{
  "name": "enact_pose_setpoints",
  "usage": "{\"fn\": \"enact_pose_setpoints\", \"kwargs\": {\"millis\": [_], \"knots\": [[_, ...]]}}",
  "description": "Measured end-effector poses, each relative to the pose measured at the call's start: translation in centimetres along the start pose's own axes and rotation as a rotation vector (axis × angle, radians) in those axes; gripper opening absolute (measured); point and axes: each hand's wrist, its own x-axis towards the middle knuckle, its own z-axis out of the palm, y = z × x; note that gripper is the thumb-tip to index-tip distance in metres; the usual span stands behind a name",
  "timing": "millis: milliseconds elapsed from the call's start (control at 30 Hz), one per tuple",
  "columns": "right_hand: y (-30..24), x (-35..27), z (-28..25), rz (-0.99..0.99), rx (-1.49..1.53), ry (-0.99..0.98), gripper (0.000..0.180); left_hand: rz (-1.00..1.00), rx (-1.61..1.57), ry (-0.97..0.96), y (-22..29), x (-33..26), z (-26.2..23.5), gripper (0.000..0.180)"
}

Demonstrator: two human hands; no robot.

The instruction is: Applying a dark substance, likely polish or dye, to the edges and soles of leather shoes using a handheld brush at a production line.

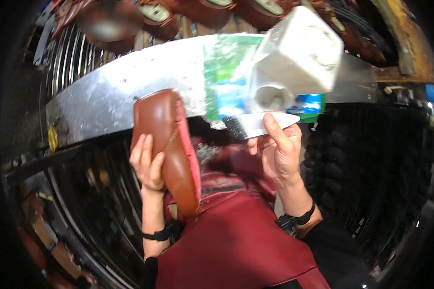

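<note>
My left hand (147, 164) grips a brown leather shoe (165, 132) from its left side, fingers wrapped against the leather. The shoe is tilted, one end toward the metal ledge and the other toward my apron, with a pink edge along its right side. Between thumb and fingers, my right hand (283, 156) pinches a flat white-handled brush (263, 126) whose dark bristles point left. Just beyond the brush is a white plastic container (299, 53) with a round opening facing me. Shoe and brush are apart.
A metal ledge (125, 91) runs across ahead of me, partly covered by a green and blue plastic sheet (232, 62) by the container. Beyond it, several brown shoes (202, 14) rest on a slatted rack (72, 58). My red apron (231, 241) fills the lower middle.
</note>
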Motion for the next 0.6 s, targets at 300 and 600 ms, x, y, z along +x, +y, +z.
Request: {"fn": "enact_pose_setpoints", "kwargs": {"millis": [300,600], "knots": [[5.0,2.3,5.4,-0.092,-0.179,-0.361,0.016,-0.069,-0.008,0.016,-0.4,-0.8,0.3,0.039],[4.6,10.9,9.4,-0.160,-0.446,-0.209,0.017,-0.073,-0.075,0.079,-0.5,-0.1,0.5,0.028]]}}
